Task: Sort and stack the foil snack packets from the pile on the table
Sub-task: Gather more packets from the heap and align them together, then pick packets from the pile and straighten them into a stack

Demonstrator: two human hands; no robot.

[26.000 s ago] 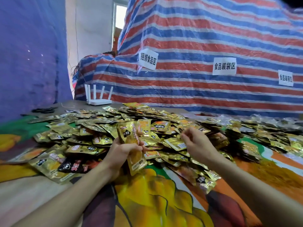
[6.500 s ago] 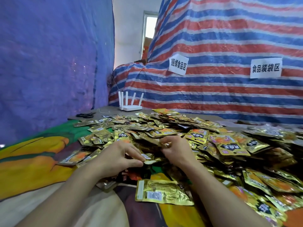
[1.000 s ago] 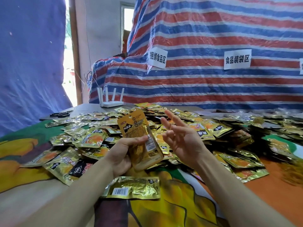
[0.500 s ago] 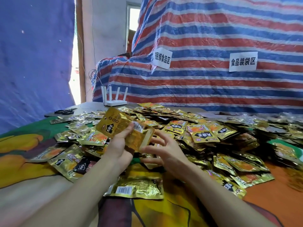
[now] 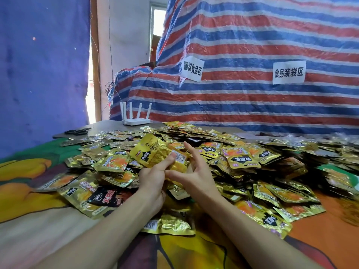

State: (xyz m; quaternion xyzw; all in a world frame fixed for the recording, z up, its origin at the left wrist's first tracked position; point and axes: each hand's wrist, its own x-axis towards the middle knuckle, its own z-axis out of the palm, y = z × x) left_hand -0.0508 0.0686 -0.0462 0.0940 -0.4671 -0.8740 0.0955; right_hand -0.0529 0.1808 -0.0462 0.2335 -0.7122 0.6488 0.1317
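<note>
A wide pile of gold foil snack packets [image 5: 239,158] covers the middle and right of the table. My left hand [image 5: 153,179] grips a small stack of gold packets [image 5: 153,151] lifted above the pile, thumb on its front. My right hand [image 5: 194,171] is right beside it with fingers spread, fingertips at the stack's right edge; whether it pinches the stack is hard to tell. One gold packet [image 5: 171,225] lies flat on the cloth in front of my wrists, barcode side up. A black and red packet [image 5: 108,197] lies at the pile's near left edge.
A colourful printed cloth [image 5: 29,191] covers the table. A white router [image 5: 136,118] and black scissors [image 5: 77,131] sit at the far left end. A striped tarp [image 5: 252,45] with paper signs hangs behind, and a blue tarp [image 5: 38,65] stands at left.
The stack in my left hand has turned from upright to tilted sideways. My right hand has come in from the side to the stack's right edge. The view has shifted slightly.
</note>
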